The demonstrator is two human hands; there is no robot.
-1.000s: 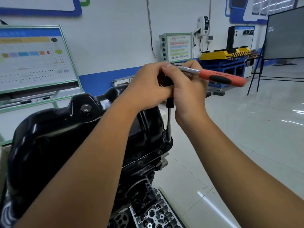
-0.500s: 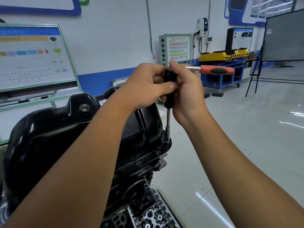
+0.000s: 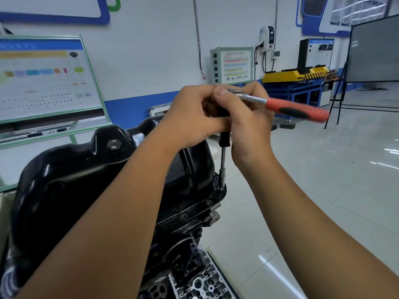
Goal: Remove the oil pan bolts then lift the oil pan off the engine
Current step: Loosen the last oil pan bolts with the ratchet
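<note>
The glossy black oil pan (image 3: pixel 71 186) sits upward on the inverted engine (image 3: pixel 187 231), with a hex drain plug (image 3: pixel 114 145) on its top. A ratchet with a red handle (image 3: pixel 295 110) stands on a long extension bar (image 3: pixel 223 156) whose socket rests on a flange bolt (image 3: pixel 220 188) at the pan's right corner. My left hand (image 3: pixel 194 117) and my right hand (image 3: pixel 248 124) both grip the ratchet head and the top of the extension. The handle points right and is blurred.
A cylinder head (image 3: pixel 200 285) lies below the engine. A diagram board (image 3: pixel 45 78) leans at the left. A control panel (image 3: pixel 232 65), a yellow and blue bench (image 3: pixel 295 83) and a dark board on a stand (image 3: pixel 373 50) line the back. Glossy tiled floor lies to the right.
The ratchet handle swung away and has come back toward me and downward on the right. Both hands stay at the ratchet head, and the socket stays on the same bolt.
</note>
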